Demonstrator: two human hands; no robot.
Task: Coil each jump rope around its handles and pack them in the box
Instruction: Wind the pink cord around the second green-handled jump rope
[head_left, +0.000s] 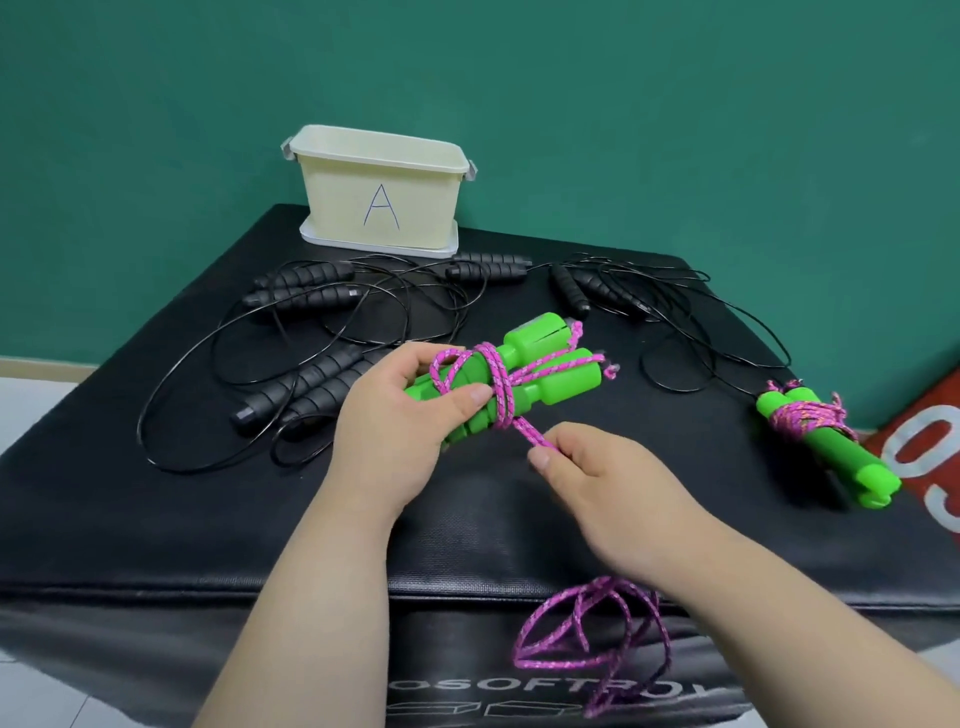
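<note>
Since your left hand (400, 415) clamps both handles (545, 364) side by side at mat (208, 519) centre, thumb pinning the pink turns, the pair works as a fixed spool. Your right hand (597, 483) pinches the rope (530, 434) just off the wraps at 5 o'clock, probably to hold tension. Slack (597, 639) hangs over the mat edge at 6, likely so it feeds without snagging; the wrapped bundle (810, 436) is parked at 3, black ropes (311, 332) lie loose from 10 to 1, and the box (379, 192) stands open at 12, interior hidden.
</note>
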